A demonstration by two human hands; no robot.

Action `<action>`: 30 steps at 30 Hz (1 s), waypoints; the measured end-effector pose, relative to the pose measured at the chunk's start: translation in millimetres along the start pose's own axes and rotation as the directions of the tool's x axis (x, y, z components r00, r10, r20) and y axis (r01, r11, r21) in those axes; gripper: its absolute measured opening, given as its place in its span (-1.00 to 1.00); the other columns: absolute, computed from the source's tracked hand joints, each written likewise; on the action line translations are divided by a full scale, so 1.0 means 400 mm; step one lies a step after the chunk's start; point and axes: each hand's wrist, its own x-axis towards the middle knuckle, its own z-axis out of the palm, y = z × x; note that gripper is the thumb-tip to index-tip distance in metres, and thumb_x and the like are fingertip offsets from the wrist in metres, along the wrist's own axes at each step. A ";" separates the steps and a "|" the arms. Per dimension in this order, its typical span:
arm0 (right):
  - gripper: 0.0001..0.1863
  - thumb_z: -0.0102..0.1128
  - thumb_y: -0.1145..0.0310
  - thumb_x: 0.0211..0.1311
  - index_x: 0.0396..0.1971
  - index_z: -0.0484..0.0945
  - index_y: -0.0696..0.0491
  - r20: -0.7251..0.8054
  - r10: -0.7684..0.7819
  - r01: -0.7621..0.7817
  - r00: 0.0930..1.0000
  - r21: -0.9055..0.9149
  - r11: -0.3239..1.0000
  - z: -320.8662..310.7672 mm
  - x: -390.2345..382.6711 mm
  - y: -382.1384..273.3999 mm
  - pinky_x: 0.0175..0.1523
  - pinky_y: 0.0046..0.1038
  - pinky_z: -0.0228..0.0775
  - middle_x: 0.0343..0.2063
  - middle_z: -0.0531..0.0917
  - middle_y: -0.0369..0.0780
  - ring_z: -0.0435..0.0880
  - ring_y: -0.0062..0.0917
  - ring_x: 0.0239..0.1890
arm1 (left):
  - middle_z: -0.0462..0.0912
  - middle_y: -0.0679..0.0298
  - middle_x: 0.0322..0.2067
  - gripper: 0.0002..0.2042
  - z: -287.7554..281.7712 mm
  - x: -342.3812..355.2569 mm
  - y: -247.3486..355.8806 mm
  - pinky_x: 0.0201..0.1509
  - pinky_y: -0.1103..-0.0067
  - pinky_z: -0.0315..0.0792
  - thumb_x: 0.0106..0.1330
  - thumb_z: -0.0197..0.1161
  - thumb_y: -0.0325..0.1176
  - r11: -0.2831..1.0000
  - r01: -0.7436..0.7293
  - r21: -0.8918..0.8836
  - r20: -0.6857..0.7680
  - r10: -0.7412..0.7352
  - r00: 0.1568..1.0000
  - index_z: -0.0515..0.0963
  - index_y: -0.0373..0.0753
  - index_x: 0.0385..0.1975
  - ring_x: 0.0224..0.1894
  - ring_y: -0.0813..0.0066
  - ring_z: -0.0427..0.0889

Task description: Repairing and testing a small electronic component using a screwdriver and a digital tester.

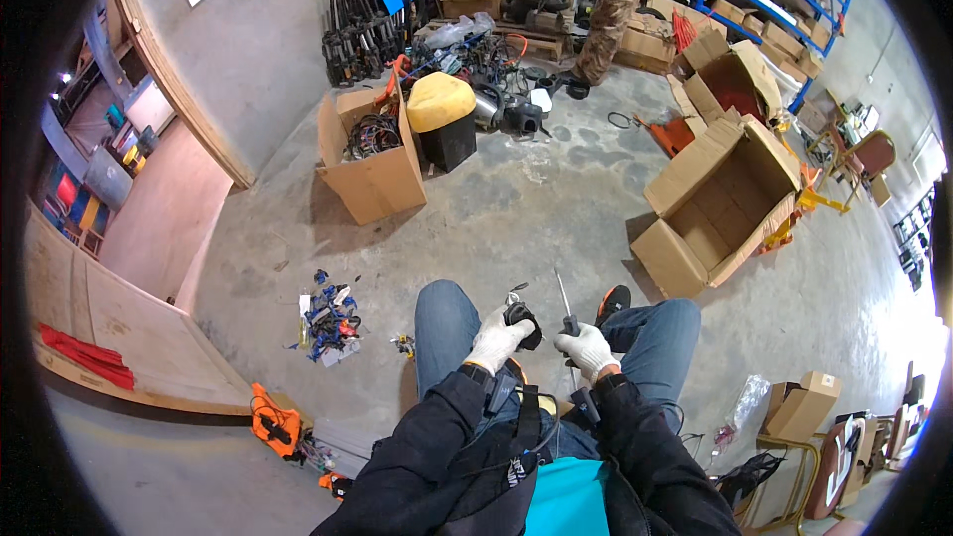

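Note:
My gloved left hand (494, 347) is closed on a small black part (521, 323) with a bit of metal at its top, held between my knees. My gloved right hand (588, 347) grips a screwdriver (570, 324) by its dark handle, its long metal shaft pointing up and away from me, just right of the black part. A loose pile of small blue and black parts (331, 323) lies on the floor left of my left knee, with a smaller bunch (404, 345) beside that knee.
Cardboard boxes (365, 189) (720, 203) stand ahead on both sides. Another person's legs (606, 20) are at the back among piled equipment. A wooden doorway (169, 79) is at left, orange tools (276, 422) lie lower left, and chairs (834, 476) stand lower right.

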 end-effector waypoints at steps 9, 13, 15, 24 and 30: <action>-0.76 0.29 0.26 0.10 -0.34 0.62 0.12 -0.011 -0.039 0.040 0.999 0.010 0.999 -0.008 0.034 0.005 -0.40 -0.44 0.51 -0.54 0.60 -0.30 0.58 -0.57 -0.52 | 0.73 0.27 -0.30 -0.74 -0.010 0.036 -0.008 -0.27 0.53 0.58 0.25 0.38 -0.31 1.000 -0.009 -0.019 -0.151 0.006 0.988 0.63 -0.27 -0.11 -0.35 0.49 0.68; -0.74 0.30 0.24 0.11 -0.32 0.64 0.12 -0.049 -0.013 0.015 0.999 0.041 0.999 -0.005 0.033 -0.001 -0.41 -0.46 0.49 -0.54 0.60 -0.30 0.57 -0.58 -0.52 | 0.72 0.22 -0.21 -0.65 -0.016 0.042 -0.014 -0.23 0.49 0.66 0.27 0.38 -0.30 0.999 0.012 -0.040 -0.128 -0.017 0.992 0.60 -0.30 0.00 -0.24 0.44 0.73; -0.74 0.30 0.23 0.11 -0.31 0.64 0.12 -0.074 -0.027 0.031 0.997 0.057 0.998 -0.003 0.027 -0.003 -0.41 -0.46 0.48 -0.54 0.59 -0.31 0.57 -0.58 -0.52 | 0.72 0.21 -0.19 -0.63 -0.013 0.044 -0.022 -0.21 0.48 0.68 0.27 0.38 -0.30 0.999 0.020 -0.038 -0.138 -0.025 0.990 0.59 -0.31 0.03 -0.21 0.43 0.74; -0.73 0.34 0.23 0.13 -0.24 0.66 0.09 -0.169 -0.017 0.044 0.985 0.158 0.986 -0.004 0.017 -0.007 -0.38 -0.46 0.49 -0.52 0.60 -0.33 0.58 -0.59 -0.50 | 0.71 0.23 -0.11 -0.64 -0.012 0.039 -0.031 -0.19 0.47 0.70 0.31 0.37 -0.31 0.987 0.046 -0.156 -0.153 -0.070 0.986 0.56 -0.27 0.06 -0.17 0.40 0.75; -0.72 0.35 0.22 0.13 -0.25 0.65 0.09 -0.173 -0.012 0.046 0.985 0.193 0.980 -0.013 0.027 -0.005 -0.37 -0.47 0.49 -0.51 0.61 -0.32 0.59 -0.59 -0.50 | 0.71 0.25 -0.13 -0.68 -0.012 0.067 -0.054 -0.13 0.47 0.70 0.32 0.35 -0.36 0.990 0.028 -0.139 -0.199 -0.055 0.978 0.56 -0.23 0.04 -0.16 0.42 0.75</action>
